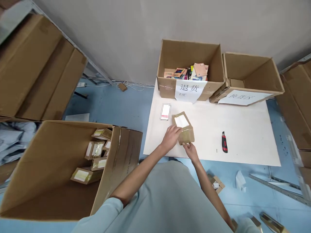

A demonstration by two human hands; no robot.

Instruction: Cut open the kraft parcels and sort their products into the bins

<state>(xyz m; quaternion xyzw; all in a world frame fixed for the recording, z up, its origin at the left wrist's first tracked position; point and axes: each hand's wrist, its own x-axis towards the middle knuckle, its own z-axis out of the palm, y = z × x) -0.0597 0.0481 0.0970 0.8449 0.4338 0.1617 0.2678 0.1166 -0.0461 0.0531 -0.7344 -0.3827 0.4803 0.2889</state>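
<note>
A small taped cardboard box [187,133] with a white label [181,121] is held at the near side of the white table. My left hand [170,136] grips its left side, thumb and fingers closed against it. At its near edge, my right hand [190,150] pinches the cardboard. Left of the box lies a small white item [165,111], blurred over, with a pinkish strip. A red and black utility knife [224,142] rests on the table to the right, apart from both hands.
Two open cartons stand at the table's [252,136] back: one [167,92] holds colourful packs, the other [257,69] a brown piece inside. Left of me, a large open carton [60,139] contains several taped boxes [82,175]. Opened boxes [216,183] lie on the floor.
</note>
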